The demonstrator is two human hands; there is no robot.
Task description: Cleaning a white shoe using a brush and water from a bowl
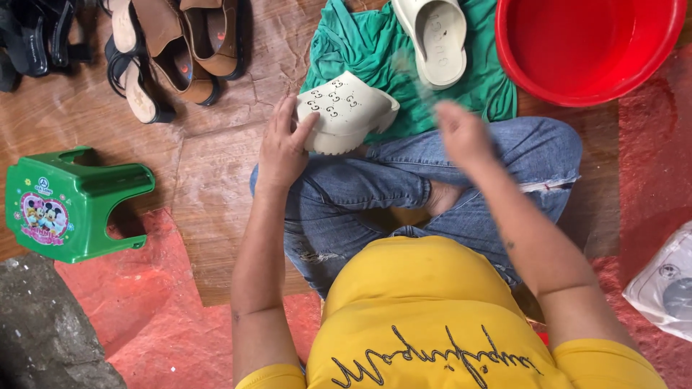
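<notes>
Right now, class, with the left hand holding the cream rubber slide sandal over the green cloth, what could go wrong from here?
1. The left hand grips the cream rubber slide sandal alone; the right hand is blurred and apart, so the sandal might slip onto the green cloth.
2. The red plastic basin stands close to the right arm; a wide swing could knock it.

A green plastic stool (72,205) lies tipped on its side to my left, brown sandals (184,50) beyond it. A red basin (587,47) sits far right, perhaps holding water.
</notes>
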